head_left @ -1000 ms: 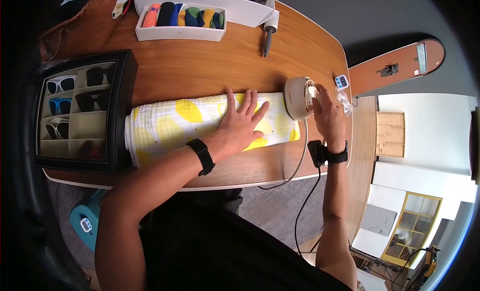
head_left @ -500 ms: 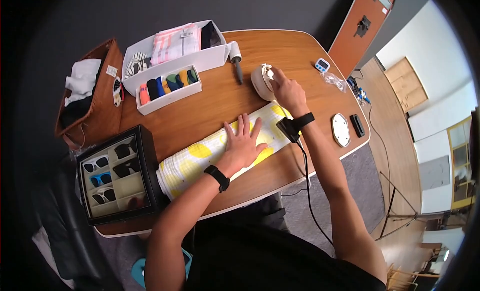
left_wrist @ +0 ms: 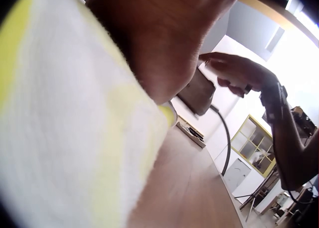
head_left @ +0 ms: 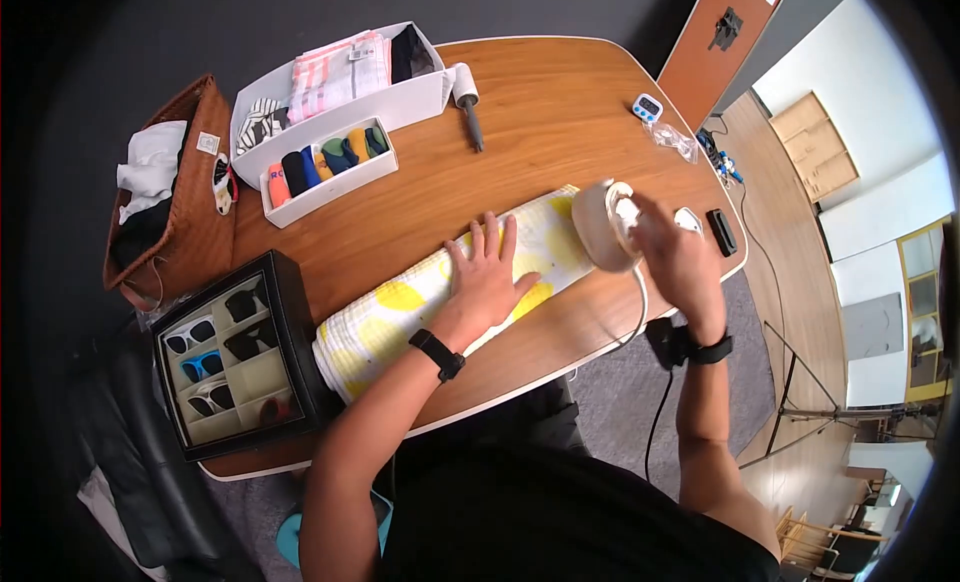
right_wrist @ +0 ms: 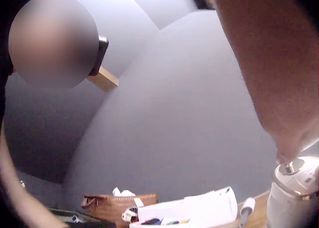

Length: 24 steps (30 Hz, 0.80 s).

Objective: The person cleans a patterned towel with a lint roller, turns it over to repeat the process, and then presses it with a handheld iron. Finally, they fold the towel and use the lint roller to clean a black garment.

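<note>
A folded white cloth with yellow patches (head_left: 395, 300) lies lengthwise along the table. My left hand (head_left: 482, 287) rests on it with fingers spread, pressing its middle. At the cloth's right end, my right hand (head_left: 688, 267) grips a cream corded handheld steam iron (head_left: 600, 230) from above. The iron's body is tilted and overlaps the cloth's end in the head view. From the left wrist, the iron (left_wrist: 198, 94) shows dark under the right hand. Fingers touch the gold-rimmed top of the iron (right_wrist: 294, 200) in the right wrist view.
A glasses case (head_left: 235, 352) sits at the cloth's left end. Behind are a sock box (head_left: 330, 187), a white bin (head_left: 415, 107), a woven basket (head_left: 190, 217) and a lint roller (head_left: 468, 107). A timer (head_left: 647, 107), a white oval plate (head_left: 688, 220) and a black object (head_left: 721, 232) lie right.
My right hand first carried the iron away past the cloth's far edge, then back nearer me to its right end. The left hand stays on the cloth. The head view has turned.
</note>
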Motion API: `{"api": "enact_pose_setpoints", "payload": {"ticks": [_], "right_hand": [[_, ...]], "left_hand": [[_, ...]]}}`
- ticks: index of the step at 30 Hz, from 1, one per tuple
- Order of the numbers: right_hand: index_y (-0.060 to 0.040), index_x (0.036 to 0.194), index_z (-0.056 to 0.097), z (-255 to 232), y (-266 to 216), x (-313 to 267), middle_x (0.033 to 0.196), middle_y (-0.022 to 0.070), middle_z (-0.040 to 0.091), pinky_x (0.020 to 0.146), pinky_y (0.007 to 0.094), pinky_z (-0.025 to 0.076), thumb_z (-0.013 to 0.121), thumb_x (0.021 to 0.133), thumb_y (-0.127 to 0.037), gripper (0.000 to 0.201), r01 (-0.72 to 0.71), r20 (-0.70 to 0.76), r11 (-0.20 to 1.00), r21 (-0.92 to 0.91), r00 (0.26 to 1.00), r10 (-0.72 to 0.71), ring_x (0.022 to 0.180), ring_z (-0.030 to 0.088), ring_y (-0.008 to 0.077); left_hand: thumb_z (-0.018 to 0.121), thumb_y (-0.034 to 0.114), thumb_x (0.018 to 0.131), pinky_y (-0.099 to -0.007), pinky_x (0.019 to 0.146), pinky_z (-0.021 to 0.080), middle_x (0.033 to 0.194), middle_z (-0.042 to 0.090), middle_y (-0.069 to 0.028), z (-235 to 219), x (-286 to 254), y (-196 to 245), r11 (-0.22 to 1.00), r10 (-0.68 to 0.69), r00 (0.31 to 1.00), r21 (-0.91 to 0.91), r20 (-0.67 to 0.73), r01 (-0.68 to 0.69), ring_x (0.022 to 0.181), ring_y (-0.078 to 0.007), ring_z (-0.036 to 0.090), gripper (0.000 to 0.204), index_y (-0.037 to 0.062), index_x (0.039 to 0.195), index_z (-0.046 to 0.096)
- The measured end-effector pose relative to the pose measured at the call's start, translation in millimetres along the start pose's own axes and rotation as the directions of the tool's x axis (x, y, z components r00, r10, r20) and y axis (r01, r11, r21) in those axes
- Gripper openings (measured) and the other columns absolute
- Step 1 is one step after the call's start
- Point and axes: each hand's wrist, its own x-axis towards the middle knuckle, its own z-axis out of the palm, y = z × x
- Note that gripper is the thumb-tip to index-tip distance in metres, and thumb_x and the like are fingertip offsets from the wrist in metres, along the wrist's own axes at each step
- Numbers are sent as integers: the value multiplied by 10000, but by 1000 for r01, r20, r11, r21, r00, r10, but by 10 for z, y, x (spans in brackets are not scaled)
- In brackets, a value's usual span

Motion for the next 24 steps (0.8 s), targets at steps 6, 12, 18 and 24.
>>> {"api": "enact_pose_setpoints", "payload": {"ticks": [6, 12, 18, 24], "right_hand": [[-203, 1352, 601, 588, 286, 220, 838, 239, 708, 636, 521, 556, 635, 953, -283, 408, -95, -120, 995, -42, 989, 89, 760, 696, 429], [-197, 1270, 620, 839, 338, 749, 817, 207, 719, 631, 528, 564, 601, 964, -332, 335, -102, -119, 986, -135, 989, 86, 760, 711, 416], [-218, 1240, 648, 1064, 406, 1245, 855, 201, 729, 663, 524, 575, 587, 974, -346, 301, -32, -96, 997, -71, 995, 25, 798, 720, 412], [-201, 1321, 636, 670, 523, 1507, 990, 168, 743, 779, 476, 572, 583, 993, -353, 365, 73, -127, 995, 62, 990, -64, 898, 712, 388]], "left_hand": [[451, 626, 1005, -747, 1111, 225, 1643, 126, -339, -61, 9, -73, 996, 83, 993, 32, 80, -86, 1502, -496, 210, 838, 162, 1642, 168], [670, 539, 918, -651, 1171, 230, 1673, 26, -299, -307, -133, -484, 929, 345, 929, -190, 134, -318, 1535, -494, 106, 863, 305, 1632, 246], [695, 579, 880, -656, 1083, 361, 1701, 51, -213, -575, -500, -516, 928, 359, 895, 6, 264, -373, 1519, -484, 168, 831, 413, 1597, 310], [641, 625, 902, -667, 963, 454, 1685, 99, -228, -359, -335, -480, 932, 300, 941, 161, 155, -324, 1425, -513, 303, 807, 435, 1599, 281]]}}
